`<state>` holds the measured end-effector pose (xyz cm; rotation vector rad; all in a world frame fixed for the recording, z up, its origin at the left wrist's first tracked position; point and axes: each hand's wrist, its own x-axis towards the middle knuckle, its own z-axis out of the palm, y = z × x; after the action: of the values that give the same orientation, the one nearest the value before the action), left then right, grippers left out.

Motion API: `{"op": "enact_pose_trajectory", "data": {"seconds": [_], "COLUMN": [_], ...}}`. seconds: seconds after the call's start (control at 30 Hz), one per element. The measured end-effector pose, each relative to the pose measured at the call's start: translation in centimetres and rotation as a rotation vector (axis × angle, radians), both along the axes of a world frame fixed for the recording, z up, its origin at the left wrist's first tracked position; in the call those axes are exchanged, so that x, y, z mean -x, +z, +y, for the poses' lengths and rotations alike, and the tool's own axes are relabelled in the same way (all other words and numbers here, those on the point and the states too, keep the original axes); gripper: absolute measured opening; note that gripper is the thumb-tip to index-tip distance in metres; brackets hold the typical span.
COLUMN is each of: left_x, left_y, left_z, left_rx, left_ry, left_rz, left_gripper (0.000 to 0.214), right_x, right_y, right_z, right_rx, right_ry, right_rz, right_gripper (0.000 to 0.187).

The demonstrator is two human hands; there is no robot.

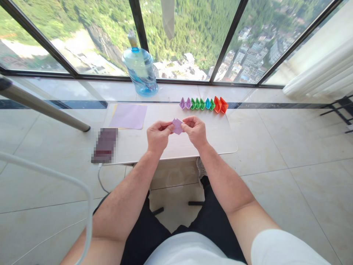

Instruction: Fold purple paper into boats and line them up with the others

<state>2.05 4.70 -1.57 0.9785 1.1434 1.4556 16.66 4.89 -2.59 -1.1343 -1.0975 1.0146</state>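
Note:
Between my hands, above the middle of the white table (132,147), is a small folded piece of purple paper (177,127). My left hand (160,135) pinches its left edge between thumb and fingers. Its right edge is pinched by my right hand (195,129). Along the far right edge of the table stands a row of folded paper pieces: purple ones (185,103), green ones (198,104), a blue one (207,103) and orange ones (220,105). A stack of flat purple paper sheets (129,116) lies at the table's far left, a yellowish edge showing beneath.
A blurred-out dark device (105,144) with a cable (100,178) rests on the table's left corner. Behind the table, a large blue water bottle (140,71) stands by the window. A metal pole (46,105) and a white curved tube (68,179) are at left.

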Motion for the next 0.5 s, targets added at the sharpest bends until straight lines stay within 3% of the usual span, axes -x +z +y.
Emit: {"op": "enact_pose_trajectory", "data": {"seconds": [0.2,0.5], "left_x": [-0.11,-0.29], "left_y": [0.0,-0.21], "left_z": [-0.12,-0.15], "left_rx": [-0.004,-0.047], "left_ry": [0.009,-0.035], "left_rz": [-0.008,-0.038], "left_gripper": [0.026,0.039], "right_x": [0.32,0.41], "right_y": [0.33,0.54], "right_z": [-0.16,-0.14], "right_rx": [0.009,0.027], "right_ry": [-0.027,-0.049], "right_rz": [0.009,0.099], "right_gripper": [0.027,0.026]}}
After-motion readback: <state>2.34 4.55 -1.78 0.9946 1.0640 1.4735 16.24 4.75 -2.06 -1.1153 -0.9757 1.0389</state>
